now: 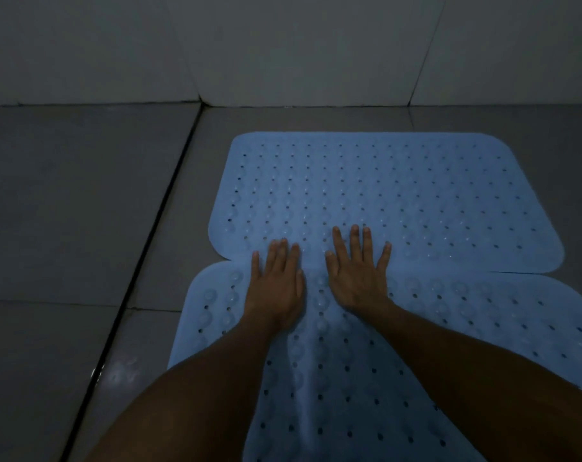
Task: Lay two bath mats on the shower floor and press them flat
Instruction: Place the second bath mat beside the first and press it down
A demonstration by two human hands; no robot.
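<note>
Two light blue perforated bath mats lie on the grey tiled floor, one behind the other. The far mat point(399, 188) looks flat. The near mat point(466, 321) shows a lengthwise ridge under my forearms. Their long edges meet, the far mat's edge slightly over the near one. My left hand point(276, 285) lies palm down across that seam, fingers together. Just to its right, my right hand point(359, 275) also lies palm down across the seam, fingers spread. Neither hand holds anything.
A dark straight channel point(142, 258) runs diagonally through the floor tiles to the left of the mats. Pale tiled walls point(283, 45) rise behind the far mat, meeting the floor at a dark grout line. Light is dim.
</note>
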